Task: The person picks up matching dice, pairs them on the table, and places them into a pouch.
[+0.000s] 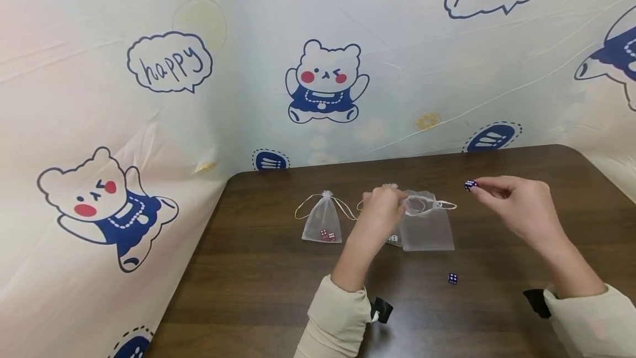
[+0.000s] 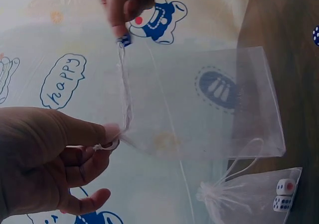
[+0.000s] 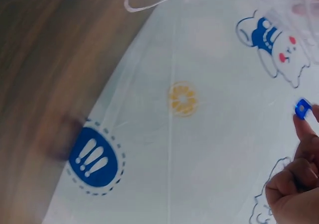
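Note:
My left hand (image 1: 381, 211) pinches the mouth of a sheer white drawstring bag (image 1: 428, 232) between thumb and finger. In the left wrist view, that bag (image 2: 256, 94) hangs flat with nothing visible inside. To its right in the head view, my right hand (image 1: 524, 206) holds a dark blue die (image 1: 469, 185) between thumb and fingertip. The right wrist view shows the same blue die (image 3: 302, 108) at the fingertips. Another blue die (image 1: 452, 278) lies on the table, nearer than the bag.
A drawn-shut mesh bag (image 1: 314, 224) with red dice (image 1: 328, 235) lies on the left. Partly hidden behind my left hand and wrist, another mesh bag (image 2: 234, 194) contains white dice (image 2: 283, 203). A printed cloth (image 1: 238, 87) hangs behind the brown table (image 1: 248, 291).

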`<state>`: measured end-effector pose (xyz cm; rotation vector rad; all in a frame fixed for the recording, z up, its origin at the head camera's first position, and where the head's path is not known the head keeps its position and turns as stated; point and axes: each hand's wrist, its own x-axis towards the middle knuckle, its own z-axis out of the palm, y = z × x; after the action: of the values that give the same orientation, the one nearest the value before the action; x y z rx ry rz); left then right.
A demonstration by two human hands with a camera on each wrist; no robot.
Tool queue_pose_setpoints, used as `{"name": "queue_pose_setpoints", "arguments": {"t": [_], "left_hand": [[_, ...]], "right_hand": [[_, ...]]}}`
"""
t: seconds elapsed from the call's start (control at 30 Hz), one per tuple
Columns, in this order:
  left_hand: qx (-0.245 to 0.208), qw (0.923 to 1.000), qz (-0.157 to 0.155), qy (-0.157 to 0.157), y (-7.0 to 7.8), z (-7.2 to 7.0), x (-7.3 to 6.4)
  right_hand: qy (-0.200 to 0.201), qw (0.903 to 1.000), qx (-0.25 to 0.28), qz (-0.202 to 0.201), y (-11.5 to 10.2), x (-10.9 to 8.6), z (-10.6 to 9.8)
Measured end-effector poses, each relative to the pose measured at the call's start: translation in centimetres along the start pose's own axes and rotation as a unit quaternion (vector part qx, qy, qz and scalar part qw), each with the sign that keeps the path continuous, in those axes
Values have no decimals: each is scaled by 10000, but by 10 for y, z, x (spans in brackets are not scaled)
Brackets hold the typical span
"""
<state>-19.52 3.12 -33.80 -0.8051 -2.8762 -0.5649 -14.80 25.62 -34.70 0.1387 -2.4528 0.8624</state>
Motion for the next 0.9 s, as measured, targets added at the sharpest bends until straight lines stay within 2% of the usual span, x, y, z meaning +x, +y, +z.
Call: {"name": "queue_pose_setpoints", "arguments": {"t": [0.1, 0.17, 0.3, 0.43, 0.63, 0.9], "left_hand": [[230, 9996, 132, -76, 4, 2, -1], [463, 9985, 286, -42, 7, 4, -2], [912, 9941, 578, 97, 12, 10, -2], [1066, 9922, 634, 120, 15, 14, -2], [1051, 9926, 608, 41, 17, 14, -1], [931, 9945, 486, -30, 13, 7, 1]], "right_hand": [[530, 9975, 296, -373, -9, 0, 2], [726, 9942, 424, -664, -14, 1, 4], [493, 9905, 437, -1205, -19, 3, 8], [23, 9868, 310, -1591, -22, 4, 12], [-384, 9853, 226, -1648, -24, 4, 15], [-303, 9871, 113, -1568, -17, 3, 14]]}}
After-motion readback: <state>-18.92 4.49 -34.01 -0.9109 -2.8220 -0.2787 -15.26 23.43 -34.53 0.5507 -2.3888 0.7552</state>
